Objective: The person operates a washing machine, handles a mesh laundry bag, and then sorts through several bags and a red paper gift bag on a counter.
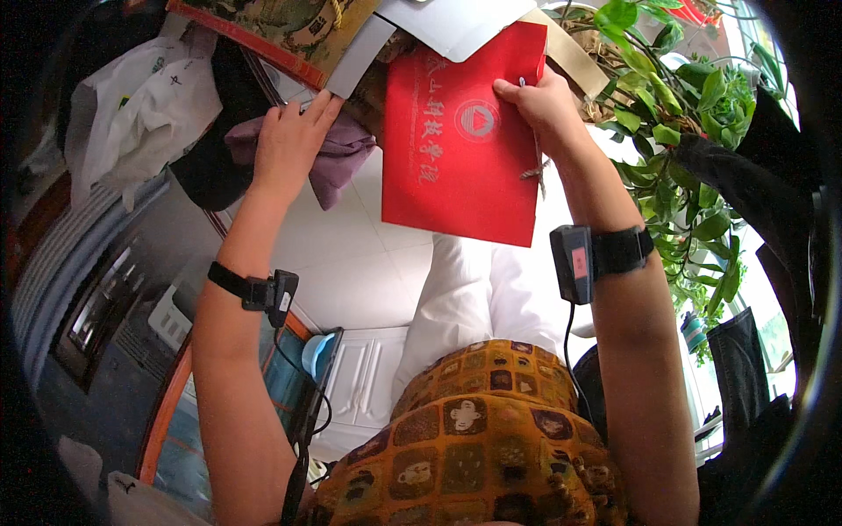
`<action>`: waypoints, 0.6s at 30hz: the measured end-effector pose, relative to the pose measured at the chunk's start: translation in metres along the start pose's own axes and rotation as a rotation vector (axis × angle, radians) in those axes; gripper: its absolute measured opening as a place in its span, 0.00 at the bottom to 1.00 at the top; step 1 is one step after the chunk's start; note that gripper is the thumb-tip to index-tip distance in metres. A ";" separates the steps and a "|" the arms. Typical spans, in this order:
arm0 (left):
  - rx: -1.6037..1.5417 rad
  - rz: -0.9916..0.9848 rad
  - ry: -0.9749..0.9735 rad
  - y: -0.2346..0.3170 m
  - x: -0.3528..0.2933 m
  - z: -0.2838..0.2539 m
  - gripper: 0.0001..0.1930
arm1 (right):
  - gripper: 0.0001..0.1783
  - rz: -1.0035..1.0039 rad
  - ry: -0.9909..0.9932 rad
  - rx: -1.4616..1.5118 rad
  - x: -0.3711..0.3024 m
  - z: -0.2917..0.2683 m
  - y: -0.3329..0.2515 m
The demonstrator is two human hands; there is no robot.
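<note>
My right hand (545, 103) grips the right edge of a flat red paper bag (460, 167), thumb on its front and the other fingers hidden behind. Pale lettering and a round emblem mark the bag, and a twisted cord handle (531, 173) shows at its side. My left hand (296, 140) has its fingers stretched out, the tips at the lower end of a grey-white flat panel (364, 60). Beside and partly behind that hand lies a folded purple cloth item (344, 158). A patterned box or bag with a red border (289, 35) stands just beyond it.
Leafy green plants (653, 96) crowd the right side by a bright window. White plastic bags (140, 110) hang or lie at the left. A white sheet or box (460, 22) sits beyond the red bag. White cabinet doors (368, 373) and a blue basin (314, 355) show lower down.
</note>
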State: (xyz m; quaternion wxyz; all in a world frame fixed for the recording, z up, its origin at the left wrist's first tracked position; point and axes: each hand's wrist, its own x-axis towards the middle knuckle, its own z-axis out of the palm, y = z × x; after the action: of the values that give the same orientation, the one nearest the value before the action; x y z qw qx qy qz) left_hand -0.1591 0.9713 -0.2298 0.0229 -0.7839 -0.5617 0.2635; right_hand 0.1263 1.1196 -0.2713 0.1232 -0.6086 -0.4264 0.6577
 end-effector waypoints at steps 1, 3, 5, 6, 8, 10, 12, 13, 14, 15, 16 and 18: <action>-0.015 -0.001 -0.002 0.000 0.000 0.003 0.28 | 0.13 0.006 0.011 -0.027 0.005 0.003 0.002; -0.049 -0.002 0.007 0.000 0.000 0.006 0.28 | 0.13 0.019 0.031 -0.081 0.017 0.010 0.005; -0.090 -0.001 0.025 0.000 0.001 0.012 0.27 | 0.14 0.181 -0.040 -0.175 0.028 0.002 -0.010; -0.093 -0.009 0.037 -0.001 0.000 0.014 0.27 | 0.14 0.229 -0.108 -0.165 0.030 -0.001 -0.024; -0.097 -0.019 0.066 -0.001 0.001 0.019 0.26 | 0.12 0.224 -0.216 -0.181 0.041 0.000 -0.028; -0.113 -0.023 0.071 -0.002 0.004 0.017 0.26 | 0.12 0.219 -0.202 -0.247 0.051 -0.005 -0.023; -0.144 -0.028 0.044 -0.003 0.004 0.012 0.26 | 0.11 0.192 -0.211 -0.261 0.050 -0.005 -0.027; -0.166 -0.029 0.018 -0.004 0.003 0.006 0.27 | 0.11 0.166 -0.222 -0.241 0.045 -0.007 -0.027; -0.187 -0.030 -0.007 -0.005 0.002 -0.002 0.28 | 0.11 0.140 -0.234 -0.221 0.039 -0.009 -0.028; -0.236 -0.012 -0.075 -0.007 0.000 -0.012 0.29 | 0.11 0.122 -0.209 -0.212 0.034 -0.010 -0.027; -0.285 0.007 -0.143 -0.011 -0.003 -0.025 0.30 | 0.11 0.106 -0.185 -0.204 0.029 -0.011 -0.026; -0.506 0.044 -0.326 -0.022 -0.010 -0.056 0.31 | 0.12 0.100 -0.197 -0.189 0.025 -0.017 -0.023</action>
State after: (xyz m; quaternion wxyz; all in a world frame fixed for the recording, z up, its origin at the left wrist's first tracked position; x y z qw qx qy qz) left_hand -0.1563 0.9847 -0.1704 -0.2694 -0.7243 -0.5885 0.2377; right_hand 0.1276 1.1580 -0.2708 -0.0101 -0.5705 -0.4658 0.6764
